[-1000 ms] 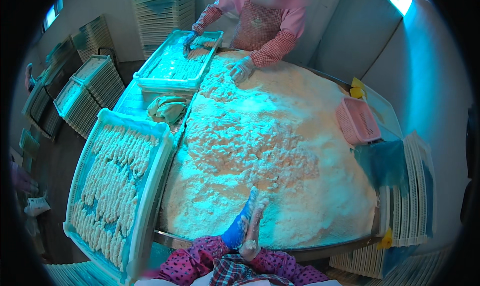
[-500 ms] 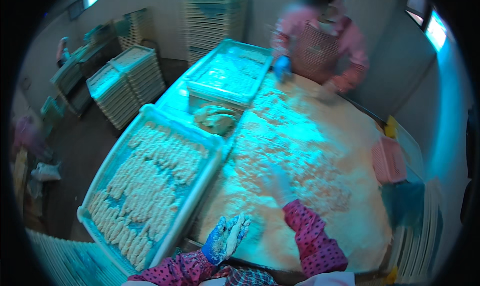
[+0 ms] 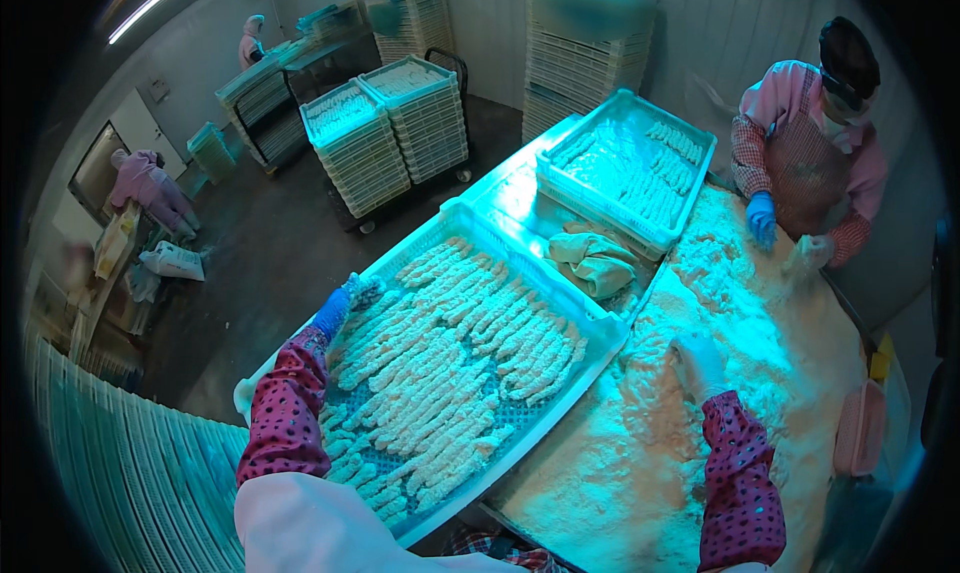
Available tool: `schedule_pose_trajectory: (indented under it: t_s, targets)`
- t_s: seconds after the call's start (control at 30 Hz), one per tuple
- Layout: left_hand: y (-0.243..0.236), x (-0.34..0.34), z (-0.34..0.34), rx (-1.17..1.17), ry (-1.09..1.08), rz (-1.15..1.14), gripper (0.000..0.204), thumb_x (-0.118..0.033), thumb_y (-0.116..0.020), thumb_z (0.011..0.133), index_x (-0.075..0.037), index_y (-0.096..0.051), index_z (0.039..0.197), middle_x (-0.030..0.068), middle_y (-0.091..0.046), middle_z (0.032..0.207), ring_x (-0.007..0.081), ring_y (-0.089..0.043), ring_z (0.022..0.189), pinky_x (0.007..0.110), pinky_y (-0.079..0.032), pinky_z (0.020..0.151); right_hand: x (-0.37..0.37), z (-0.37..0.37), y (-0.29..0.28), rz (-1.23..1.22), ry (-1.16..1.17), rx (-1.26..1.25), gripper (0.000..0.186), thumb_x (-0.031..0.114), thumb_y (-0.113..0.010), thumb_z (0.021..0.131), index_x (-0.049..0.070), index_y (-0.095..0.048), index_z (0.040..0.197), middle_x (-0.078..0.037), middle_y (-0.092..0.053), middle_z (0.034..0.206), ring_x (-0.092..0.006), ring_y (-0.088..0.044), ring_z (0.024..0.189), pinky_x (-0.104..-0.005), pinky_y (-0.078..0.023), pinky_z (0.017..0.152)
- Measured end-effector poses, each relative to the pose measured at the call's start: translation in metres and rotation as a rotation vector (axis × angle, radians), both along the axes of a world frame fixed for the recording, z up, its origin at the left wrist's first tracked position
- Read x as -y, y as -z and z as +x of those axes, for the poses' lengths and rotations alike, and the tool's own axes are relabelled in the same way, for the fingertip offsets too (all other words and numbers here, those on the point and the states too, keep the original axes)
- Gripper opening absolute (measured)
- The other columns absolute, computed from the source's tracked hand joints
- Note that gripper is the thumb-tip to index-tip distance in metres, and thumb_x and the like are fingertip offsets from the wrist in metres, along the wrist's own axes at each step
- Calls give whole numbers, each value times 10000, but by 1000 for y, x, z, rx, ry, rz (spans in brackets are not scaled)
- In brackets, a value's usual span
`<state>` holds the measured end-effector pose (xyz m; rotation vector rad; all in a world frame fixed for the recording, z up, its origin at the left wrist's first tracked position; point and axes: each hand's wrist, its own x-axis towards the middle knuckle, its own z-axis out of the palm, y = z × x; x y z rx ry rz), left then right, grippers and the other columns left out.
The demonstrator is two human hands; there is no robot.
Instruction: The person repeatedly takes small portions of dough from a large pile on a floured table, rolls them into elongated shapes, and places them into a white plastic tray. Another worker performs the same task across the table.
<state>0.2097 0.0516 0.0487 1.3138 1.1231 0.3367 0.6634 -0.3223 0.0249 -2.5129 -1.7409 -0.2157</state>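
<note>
My left hand [image 3: 347, 301], in a crumb-dusted blue glove, is at the left side of a large pale tray [image 3: 240, 391]. Its fingers curl down beside the rows of breaded strips [image 3: 425, 358]; what they hold, if anything, is hidden. The strips lie close together, with the tray's mesh bottom showing between some. On the right, my right hand [image 3: 700, 366] wears a whitish glove and rests in a heap of loose breading crumbs [image 3: 640, 413] on the table. Its fingertips are sunk in the crumbs, so their grip does not show.
Beyond my tray lie a bunched cloth [image 3: 597, 261] and another tray of strips [image 3: 700, 208]. A co-worker [image 3: 820, 153] stands at the table's far right, with both gloved hands over the crumbs. Stacked trays [image 3: 385, 143] stand on the floor; a pink basket [image 3: 860, 428] is at the right edge.
My left hand has gone from the table's near edge, where a pale strip lay in it, to the tray's left side. The view has swung left. My right hand stays in the crumbs.
</note>
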Motion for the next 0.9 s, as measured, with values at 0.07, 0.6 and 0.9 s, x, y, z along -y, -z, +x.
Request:
schedule_pose_trajectory:
  t_s: [0.07,0.6,0.9]
  targets:
    - [4,-7,-3,24,76,-22,636,-564,-345,926,-77,-456,1321,62,-511,1291,172,-460,1179,351,-285,1056,-5,-2,-3,-53,17,8,103,90,-648,705,115,-606,795,-82,-580,806,-268,-560,842,-402,-461,673]
    - [-3,128,5,587,-193,-203,432,-218,-369,989,9,-351,1357,142,-438,1341,241,-471,1193,364,-378,1020,161,-103,-19,-22,-212,-713,310,164,-734,713,88,-622,993,-81,-590,973,-241,-585,936,-357,-478,796]
    - [45,331,152,128,1064,731,690,-255,-644,835,-29,-300,1389,200,-341,1406,351,-342,1289,408,-291,1060,294,-194,46,-42,126,-399,388,273,-715,716,77,-560,1014,-114,-538,954,-303,-517,961,-423,-423,824]
